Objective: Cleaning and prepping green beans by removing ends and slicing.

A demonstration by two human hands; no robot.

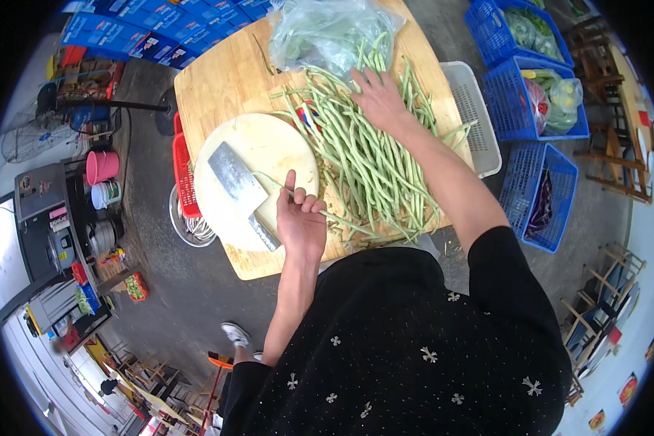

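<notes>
My left hand (303, 220), palm turned up, has its fingers curled around a long green bean (349, 222) that sticks out on both sides. Under its thumb side lies a round white cutting board (272, 147), on which a cleaver (237, 177) rests flat, handle towards me. To the right, my right hand (379, 98) lies over the far end of a large heap of long green beans (365, 158), fingers spread and touching the beans. Just beyond it is a clear plastic bag (327, 35) with green contents. All of this is on a wooden table (223, 71).
Blue crates (537, 98) of vegetables stand on the floor at right, beside a pale plastic basket (471, 117). Left of the table are a red basket (184, 174) and a metal bowl (196, 240). Blue boxes (158, 27) are stacked beyond. Another person's shoe (235, 333) shows below.
</notes>
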